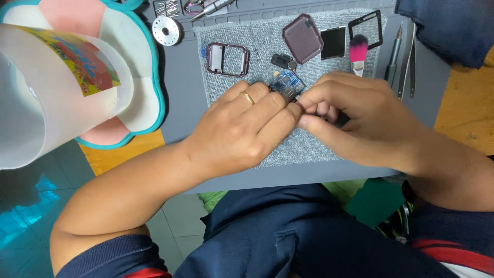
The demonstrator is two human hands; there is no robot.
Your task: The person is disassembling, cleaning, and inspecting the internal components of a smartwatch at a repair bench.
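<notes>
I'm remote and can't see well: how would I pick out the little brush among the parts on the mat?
Start at the grey textured cloth pad on the grey work mat. Along its far edge, right of the flat black square screen, lies the small brush, just beyond the right hand. Its bright pink bristles with dark tips are the only pink among the parts there.

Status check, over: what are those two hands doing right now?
Left hand and right hand pinch together over small blue circuit board. Board on grey mat. Watch case and pink brush lie clear.
</notes>
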